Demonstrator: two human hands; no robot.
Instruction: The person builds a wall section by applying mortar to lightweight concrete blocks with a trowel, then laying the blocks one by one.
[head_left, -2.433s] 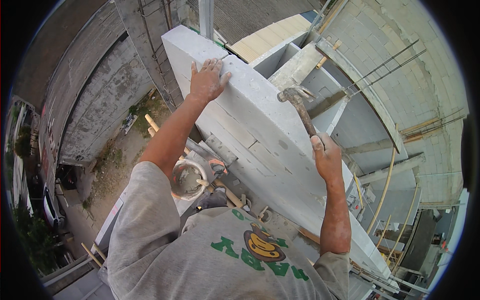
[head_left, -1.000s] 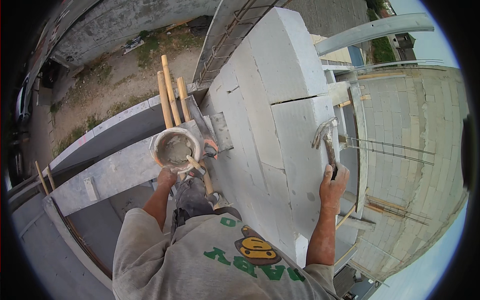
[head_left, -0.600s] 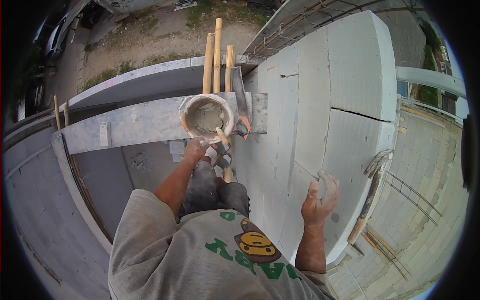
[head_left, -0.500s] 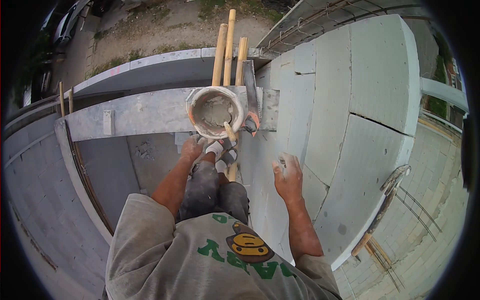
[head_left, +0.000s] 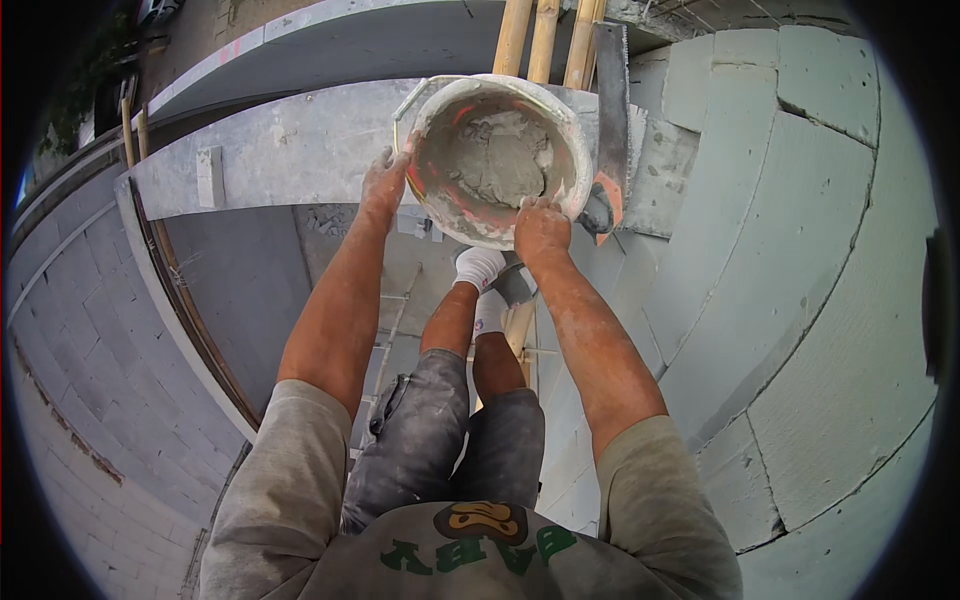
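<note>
A round bucket (head_left: 437, 205) of wet grey mortar (head_left: 505, 160) stands on the grey board in front of me, its rim crusted with dried mortar. My left hand (head_left: 382, 187) grips its left side, close to the pale wire handle (head_left: 408, 105). At the near right rim my right hand (head_left: 542, 228) is closed, where a wooden handle stuck out of the bucket earlier; the fist hides that handle now. Just right of the bucket lies a handsaw (head_left: 612, 110) with a worn orange grip (head_left: 609, 197).
A grey board (head_left: 290, 150) runs across ahead, with a small pale block (head_left: 210, 178) on it. Bamboo poles (head_left: 545, 45) extend beyond the bucket. A large pale block wall (head_left: 780, 260) rises at my right. Below are my legs and white socks (head_left: 480, 266).
Both hands have reached forward to the bucket, the right one closing at the wooden handle. The view has shifted; the bucket looks larger, and the hooked tool at the right has left the picture.
</note>
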